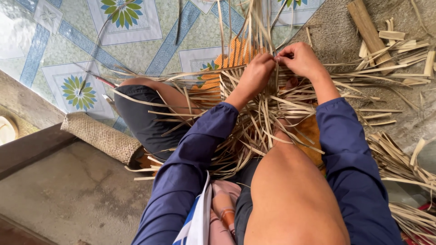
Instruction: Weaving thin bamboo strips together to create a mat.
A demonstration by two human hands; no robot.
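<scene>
The left hand (pixel 255 72) and the right hand (pixel 299 59) meet fingertip to fingertip above the lap, both pinched shut on thin pale weaving strips (pixel 272 97) at the top of the half-woven mass; the strips fan out under and around the 2 hands, upright ones rising past the fingers toward the top edge, loose ends spilling down over both bare knees; the woven work lies directly beneath the hands, between the legs, with an orange patch (pixel 236 52) showing through behind it; both blue sleeves (pixel 195 149) run back toward the camera; to the right, on the rough grey floor, a wooden block (pixel 370 31) lies among short cut pieces (pixel 408 50), and a bundle of more strips (pixel 399 163) lies just beside the right thigh, crowding that side; to the left, a rolled woven mat (pixel 102 136) rests at the edge of the patterned floor covering (pixel 68 50), which lies open beyond the left knee; a concrete step (pixel 72 190) fills the lower left
</scene>
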